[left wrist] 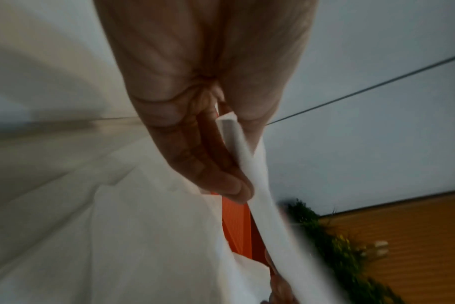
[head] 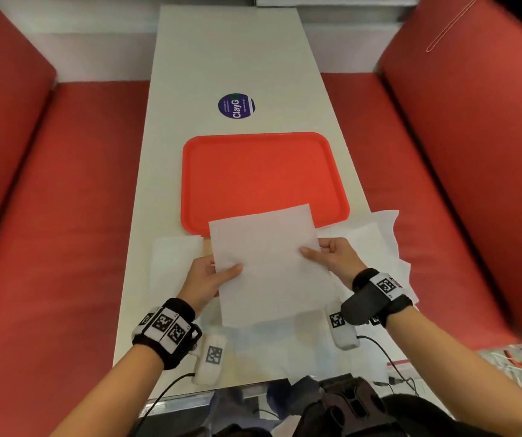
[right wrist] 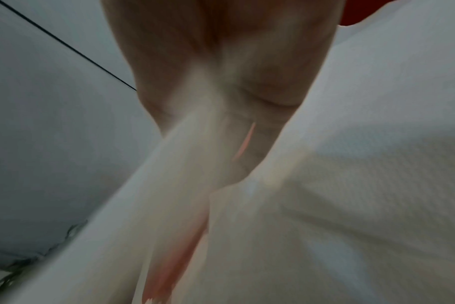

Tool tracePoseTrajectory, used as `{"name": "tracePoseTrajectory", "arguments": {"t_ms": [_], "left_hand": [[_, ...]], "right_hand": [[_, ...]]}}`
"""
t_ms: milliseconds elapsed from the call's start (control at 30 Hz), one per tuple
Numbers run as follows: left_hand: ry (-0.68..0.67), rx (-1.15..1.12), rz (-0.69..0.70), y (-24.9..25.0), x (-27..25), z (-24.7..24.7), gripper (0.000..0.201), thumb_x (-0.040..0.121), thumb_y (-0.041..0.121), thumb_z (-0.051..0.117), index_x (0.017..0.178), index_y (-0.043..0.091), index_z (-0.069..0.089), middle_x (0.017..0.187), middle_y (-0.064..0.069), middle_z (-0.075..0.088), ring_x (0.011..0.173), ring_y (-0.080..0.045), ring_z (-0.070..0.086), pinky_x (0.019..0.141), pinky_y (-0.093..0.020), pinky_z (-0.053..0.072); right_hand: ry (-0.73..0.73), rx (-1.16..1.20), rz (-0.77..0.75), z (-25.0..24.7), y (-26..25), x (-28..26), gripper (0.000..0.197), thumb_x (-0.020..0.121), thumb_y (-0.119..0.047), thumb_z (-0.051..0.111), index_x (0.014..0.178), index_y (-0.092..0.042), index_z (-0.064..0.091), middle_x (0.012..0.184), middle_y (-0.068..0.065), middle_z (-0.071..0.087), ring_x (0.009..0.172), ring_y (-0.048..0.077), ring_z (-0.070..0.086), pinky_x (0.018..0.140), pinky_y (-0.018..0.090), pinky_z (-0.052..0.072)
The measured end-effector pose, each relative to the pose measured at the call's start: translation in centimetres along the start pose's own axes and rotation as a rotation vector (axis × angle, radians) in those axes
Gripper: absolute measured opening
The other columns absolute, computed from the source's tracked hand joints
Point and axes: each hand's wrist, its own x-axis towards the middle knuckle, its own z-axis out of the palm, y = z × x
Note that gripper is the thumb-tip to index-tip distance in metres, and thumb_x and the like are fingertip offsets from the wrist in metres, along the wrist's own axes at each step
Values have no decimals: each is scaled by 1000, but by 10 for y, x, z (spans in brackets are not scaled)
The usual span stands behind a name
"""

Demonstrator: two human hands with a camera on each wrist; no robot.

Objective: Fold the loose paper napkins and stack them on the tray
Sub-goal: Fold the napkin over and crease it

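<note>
A flat white paper napkin [head: 269, 266] is held up above the table's near end, its far edge overlapping the front rim of the orange-red tray [head: 262, 175]. My left hand [head: 214, 275] pinches its left edge, thumb on top and fingers under. My right hand [head: 325, 255] pinches the right edge the same way. In the left wrist view the napkin [left wrist: 249, 162] runs edge-on between the fingers [left wrist: 221, 181] and the thumb. The right wrist view is blurred; the napkin [right wrist: 174, 185] leaves the palm there. The tray holds nothing.
Loose white napkins lie on the white table: a crumpled pile [head: 376, 234] at the right edge, one sheet [head: 174, 257] at the left, more [head: 272, 351] under my wrists. A round purple sticker [head: 236, 106] lies beyond the tray. Red bench seats [head: 64, 200] flank the table.
</note>
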Motion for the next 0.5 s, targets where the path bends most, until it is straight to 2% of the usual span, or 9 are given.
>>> {"name": "tracePoseTrajectory", "arguments": {"t_ms": [67, 100, 133, 200, 233, 300, 333, 433, 500], "left_hand": [[30, -41, -31, -2, -1, -6, 26, 85, 9, 70, 110, 2, 68, 104, -10, 74, 99, -30, 70, 70, -30, 59], [34, -61, -39, -1, -2, -9, 25, 85, 8, 69, 110, 1, 68, 104, -12, 74, 98, -30, 70, 70, -29, 59], [32, -81, -45, 0, -4, -12, 24, 86, 7, 68, 110, 1, 68, 104, -12, 74, 97, -29, 70, 71, -30, 58], [18, -121, -42, 5, -4, -18, 22, 88, 5, 65, 110, 5, 69, 103, -10, 74, 95, -24, 70, 77, -32, 57], [12, -141, -30, 7, -5, -22, 22, 88, 4, 63, 109, 6, 69, 103, -9, 74, 94, -22, 70, 79, -33, 56], [2, -173, 10, 12, -6, -28, 22, 89, 1, 61, 108, 8, 69, 103, -7, 74, 94, -19, 70, 81, -34, 55], [-2, -185, 35, 15, -7, -31, 23, 89, 0, 59, 108, 8, 69, 103, -6, 74, 93, -18, 70, 81, -33, 55], [-16, -211, 88, 22, -9, -36, 25, 90, -6, 55, 108, 4, 69, 102, -7, 74, 91, -18, 70, 78, -31, 57], [-30, -229, 84, 26, -10, -41, 30, 90, -13, 46, 100, 0, 71, 95, -9, 75, 86, -22, 70, 72, -30, 59]], "right_hand": [[20, 9, 8, 2, 6, 0, 37, 81, -21, 77, 108, 3, 69, 102, 16, 74, 92, 32, 70, 83, 37, 57], [34, 16, 14, 3, 6, 0, 38, 79, -23, 78, 107, 1, 69, 101, 16, 74, 93, 32, 70, 87, 39, 55], [47, 29, 7, 4, 5, -2, 35, 79, -23, 78, 105, -1, 70, 98, 16, 74, 88, 28, 70, 83, 36, 55], [63, 56, -18, 6, -1, -5, 24, 82, -18, 75, 103, -7, 70, 90, 14, 74, 72, 18, 68, 63, 23, 48], [56, 77, -28, 6, -3, -6, 23, 84, -15, 73, 105, -7, 70, 92, 16, 74, 72, 18, 66, 60, 20, 44], [7, 123, -84, 6, -6, -6, 24, 86, -7, 69, 110, -8, 70, 105, 21, 71, 86, 25, 65, 69, 26, 46], [-15, 154, -107, 7, -9, -7, 24, 87, -2, 65, 110, -8, 70, 105, 18, 72, 90, 26, 66, 75, 28, 51], [-23, 186, -145, 14, -15, -10, 27, 90, 10, 53, 105, -6, 68, 94, 2, 75, 86, 16, 71, 79, 26, 57], [-26, 172, -152, 20, -19, -10, 28, 90, 11, 50, 104, -6, 68, 94, 4, 74, 85, 18, 69, 79, 30, 56]]}}
